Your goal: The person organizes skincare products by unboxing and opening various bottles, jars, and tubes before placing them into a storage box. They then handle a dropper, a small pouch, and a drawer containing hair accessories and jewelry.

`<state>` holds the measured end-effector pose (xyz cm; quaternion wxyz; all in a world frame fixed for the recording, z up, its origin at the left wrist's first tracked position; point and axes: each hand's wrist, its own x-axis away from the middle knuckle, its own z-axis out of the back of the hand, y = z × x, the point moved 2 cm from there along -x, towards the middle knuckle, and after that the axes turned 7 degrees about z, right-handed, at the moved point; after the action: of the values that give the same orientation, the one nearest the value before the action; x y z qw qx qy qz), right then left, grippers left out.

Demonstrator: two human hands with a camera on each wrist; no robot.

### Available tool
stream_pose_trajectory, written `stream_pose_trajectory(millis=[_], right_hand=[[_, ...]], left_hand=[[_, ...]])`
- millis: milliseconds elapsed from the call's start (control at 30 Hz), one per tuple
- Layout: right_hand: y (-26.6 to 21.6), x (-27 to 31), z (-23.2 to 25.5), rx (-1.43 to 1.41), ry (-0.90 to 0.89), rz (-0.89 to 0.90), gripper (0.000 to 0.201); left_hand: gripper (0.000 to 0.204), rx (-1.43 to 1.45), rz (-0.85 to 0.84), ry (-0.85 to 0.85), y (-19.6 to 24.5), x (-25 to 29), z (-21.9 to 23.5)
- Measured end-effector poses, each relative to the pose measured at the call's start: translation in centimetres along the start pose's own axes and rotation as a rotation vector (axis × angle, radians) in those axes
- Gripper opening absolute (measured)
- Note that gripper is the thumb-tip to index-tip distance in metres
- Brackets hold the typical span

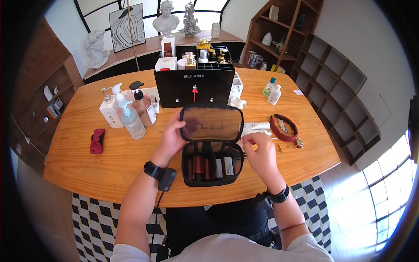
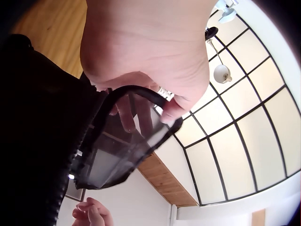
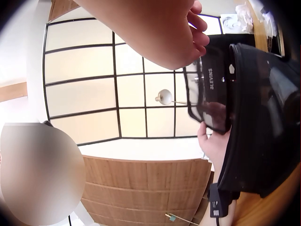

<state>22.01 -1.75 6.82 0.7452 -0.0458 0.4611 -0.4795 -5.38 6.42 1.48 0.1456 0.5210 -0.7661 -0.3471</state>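
A black zip cosmetic bag with a see-through mesh lid stands unzipped near the table's front edge, its lid raised. Brown bottles and white-labelled tubes stand inside it. My left hand pinches the lid's left edge, thumb on one side; in the left wrist view its fingers show through the clear panel. Beside the bag's right rim is my right hand, fingers loosely curled with nothing seen in them. White tubes lie just beyond that hand.
Behind the bag rises a black BLEVINS cosmetics box. Pump bottles and a red bow are on the left. To the right lie a red headband and a rose ornament; small bottles stand farther back.
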Motion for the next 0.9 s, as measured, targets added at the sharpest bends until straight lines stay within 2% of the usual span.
stream_pose_trajectory(millis=[33,67,100,133,167,200,267,300,333,367,400,467,600,667,767,900], right_hand=[[0.9,-0.1,0.0,-0.065,0.026,-0.107,0.011],[1.9,-0.2,-0.1,-0.130,0.053,-0.213,0.011],[3.1,-0.3,-0.1,-0.213,-0.014,-0.368,0.017],[4.1,-0.4,-0.7,-0.342,-0.066,-0.427,0.020],[5.4,-0.5,-1.5,-0.471,-0.120,-0.486,0.022],[6.4,-0.3,-2.2,-0.600,-0.175,-0.545,0.025],[5.3,-0.5,-2.8,-0.644,-0.373,-0.592,0.033],[4.6,-0.5,-2.7,-0.634,-0.476,-0.598,0.034],[3.7,-0.7,-2.6,-0.622,-0.578,-0.602,0.035],[4.2,-0.7,-3.4,-0.664,-0.574,-0.525,0.031],[4.6,-0.7,-3.7,-0.688,-0.590,-0.528,0.030],[4.6,-0.9,-3.9,-0.740,-0.623,-0.536,0.027],[5.5,-1.3,-4.8,-0.711,-0.560,-0.405,0.021],[5.6,-1.4,-5.3,-0.699,-0.519,-0.292,0.018],[4.6,-1.8,-4.8,-0.564,-0.558,-0.154,0.015],[3.7,-2.7,-3.4,-0.389,-0.530,-0.095,0.010]], left_hand=[[0.039,0.090,0.056,-0.037,0.0,0.3,-0.5],[0.038,0.005,0.070,-0.167,0.1,0.1,-0.6],[0.040,-0.081,0.084,-0.297,0.1,0.0,-0.5],[0.044,-0.168,0.097,-0.427,0.1,-0.1,-0.6],[0.035,-0.287,0.161,-0.310,0.2,0.4,-1.0],[0.030,-0.434,0.189,-0.270,0.2,0.4,-0.7],[0.021,-0.726,0.243,-0.190,0.4,0.2,-1.2],[0.010,-0.741,0.359,-0.084,0.3,0.4,-1.4],[0.008,-0.722,0.308,-0.152,0.0,0.2,-1.3],[0.010,-0.702,0.258,-0.220,-0.5,0.0,-0.7],[0.015,-0.682,0.208,-0.287,-0.8,-0.2,-0.1],[0.023,-0.789,0.262,-0.266,-0.8,-0.1,-0.3],[0.034,-1.014,0.453,-0.277,-0.4,-0.6,-0.4],[0.037,-1.173,0.501,-0.289,0.4,-0.8,-1.9],[0.042,-1.426,0.585,-0.304,1.4,-1.0,-5.3],[0.045,-1.691,0.605,-0.348,0.8,-1.3,-7.8]])
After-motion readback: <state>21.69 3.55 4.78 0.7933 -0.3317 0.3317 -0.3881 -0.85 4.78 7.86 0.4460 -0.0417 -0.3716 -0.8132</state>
